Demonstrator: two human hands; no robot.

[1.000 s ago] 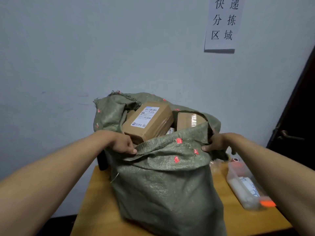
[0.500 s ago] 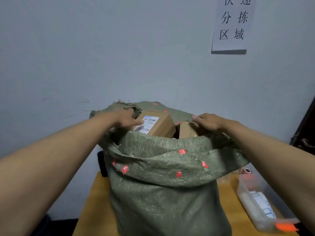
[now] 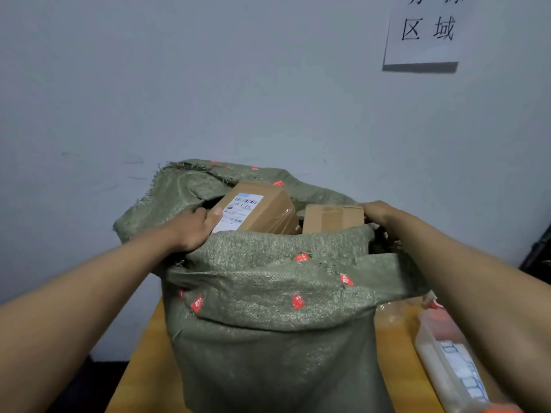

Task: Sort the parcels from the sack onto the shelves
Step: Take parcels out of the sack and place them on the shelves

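Note:
A green woven sack point(image 3: 268, 296) with small red marks stands open on a wooden table point(image 3: 149, 368). Two brown cardboard parcels show in its mouth. The labelled parcel point(image 3: 268, 210) lies tilted on the left. My left hand point(image 3: 190, 231) grips its near left corner, thumb on the white label. The plain taped parcel point(image 3: 331, 219) sits to the right. My right hand point(image 3: 378, 213) lies at that parcel's right end by the sack's rim, its fingers hidden behind parcel and sack. The sack's rim is folded down at the front.
A clear plastic container point(image 3: 447, 362) with an orange part lies on the table at the right. The grey wall stands right behind the sack, with a paper sign point(image 3: 426, 31) at the upper right. A dark door edge point(image 3: 539, 248) shows at far right.
Both hands left the sack's front rim and reached into its mouth. My left hand went onto the labelled parcel, my right hand over to the plain parcel's right end.

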